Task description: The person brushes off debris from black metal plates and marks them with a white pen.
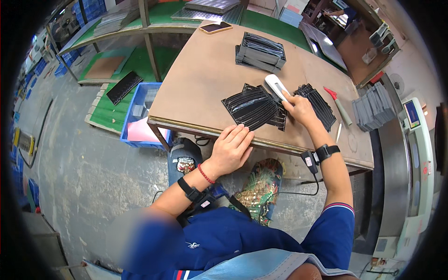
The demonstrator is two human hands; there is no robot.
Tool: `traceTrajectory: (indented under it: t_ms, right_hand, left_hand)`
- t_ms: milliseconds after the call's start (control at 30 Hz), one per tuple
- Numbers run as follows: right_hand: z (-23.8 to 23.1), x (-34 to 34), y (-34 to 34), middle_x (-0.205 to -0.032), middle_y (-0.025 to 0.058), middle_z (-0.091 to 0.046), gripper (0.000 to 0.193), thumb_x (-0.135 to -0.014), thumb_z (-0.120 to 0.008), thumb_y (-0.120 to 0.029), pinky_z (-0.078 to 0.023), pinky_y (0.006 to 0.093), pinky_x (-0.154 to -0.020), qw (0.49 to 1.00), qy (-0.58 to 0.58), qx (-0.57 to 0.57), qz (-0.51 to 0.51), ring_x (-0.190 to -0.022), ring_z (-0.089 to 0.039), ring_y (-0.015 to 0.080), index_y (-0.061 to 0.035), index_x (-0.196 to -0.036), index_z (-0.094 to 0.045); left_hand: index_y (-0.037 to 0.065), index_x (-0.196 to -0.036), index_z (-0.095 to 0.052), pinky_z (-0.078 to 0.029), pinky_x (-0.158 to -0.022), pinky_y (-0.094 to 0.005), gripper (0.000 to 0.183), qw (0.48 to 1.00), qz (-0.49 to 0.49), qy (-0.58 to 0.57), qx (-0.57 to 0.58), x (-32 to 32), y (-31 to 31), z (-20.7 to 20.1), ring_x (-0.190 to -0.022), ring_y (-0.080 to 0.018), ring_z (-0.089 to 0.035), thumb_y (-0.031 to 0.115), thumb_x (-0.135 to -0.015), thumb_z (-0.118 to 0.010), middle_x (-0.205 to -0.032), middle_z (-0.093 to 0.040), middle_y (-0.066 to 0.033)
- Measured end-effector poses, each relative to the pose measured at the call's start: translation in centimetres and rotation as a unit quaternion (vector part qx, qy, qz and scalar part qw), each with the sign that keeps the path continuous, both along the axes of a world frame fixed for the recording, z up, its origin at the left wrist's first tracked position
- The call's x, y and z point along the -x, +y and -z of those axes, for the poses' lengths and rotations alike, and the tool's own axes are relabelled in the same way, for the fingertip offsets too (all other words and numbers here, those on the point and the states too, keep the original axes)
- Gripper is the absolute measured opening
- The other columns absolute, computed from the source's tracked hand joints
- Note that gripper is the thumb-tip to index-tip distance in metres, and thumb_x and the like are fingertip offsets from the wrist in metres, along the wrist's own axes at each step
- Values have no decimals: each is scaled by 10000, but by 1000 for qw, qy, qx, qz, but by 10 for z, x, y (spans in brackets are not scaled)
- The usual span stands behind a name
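Note:
My right hand (300, 111) is closed round the lower end of a long white handheld tool (275, 87) with a grey panel; its exact kind is unclear. The tool slants over the right side of a fanned pile of black striped sheets (247, 106). At the table's front edge lies my left hand (233, 145), fingers stretched out flat, the tips at the pile's near edge. Just right of my right hand spreads a second pile of black sheets (321, 106). Farther back stands a banded stack of similar black pieces (260, 53).
The brown-topped table (186, 88) holds a phone (215, 28) at the back left. To the right lie a red-ended tool (339, 105), a thin white stick (339, 132) and grey stacked pieces (373, 106). A blue crate (125, 128) stands on the floor at left.

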State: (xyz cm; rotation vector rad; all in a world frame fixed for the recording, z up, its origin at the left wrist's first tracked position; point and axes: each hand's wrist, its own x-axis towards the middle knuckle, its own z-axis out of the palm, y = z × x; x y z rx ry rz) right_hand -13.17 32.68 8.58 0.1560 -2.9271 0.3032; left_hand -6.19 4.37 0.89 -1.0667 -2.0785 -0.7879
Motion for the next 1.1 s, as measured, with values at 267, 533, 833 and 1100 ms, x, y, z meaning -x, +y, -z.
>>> traceTrajectory:
  t_ms: [267, 533, 833, 1100]
  right_hand:
    - [5, -32, -39, -882, 209, -636, 458, -917, -553, -350, -552, 434, -652, 991, 34, -129, -31, -721, -655, 364, -183, -1343, -538]
    - [17, -107, -75, -818, 236, -606, 479, -919, -569, -298, -538, 455, -527, 992, 50, -84, -82, -579, -621, 375, -129, -1364, -515]
    - [7, -39, -24, -800, 252, -640, 460, -909, -559, -261, -533, 494, -658, 995, 15, -101, 3, -733, -649, 399, -83, -1331, -512]
    - [-4, -167, -99, -845, 220, -587, 476, -899, -609, -329, -546, 436, -543, 987, -51, -56, -143, -575, -624, 344, -186, -1349, -542]
  left_hand:
    - [11, -1315, -490, -306, -1104, -500, 802, 976, -55, -67, 202, 43, -40, -30, -1312, -362, -426, 554, -757, -680, -1357, -496, -204]
    - [-46, -1308, -490, -309, -1113, -483, 866, 969, -97, -64, 219, 18, -30, -29, -1275, -367, -459, 498, -689, -757, -1312, -509, -248]
    - [-23, -1267, -520, -334, -1097, -467, 807, 986, -79, -66, 130, 20, -28, -21, -1244, -341, -491, 382, -638, -822, -1295, -535, -205]
    - [26, -1236, -562, -377, -1052, -458, 718, 991, -72, -39, 110, 25, -36, -18, -1195, -323, -526, 294, -624, -823, -1270, -559, -169]
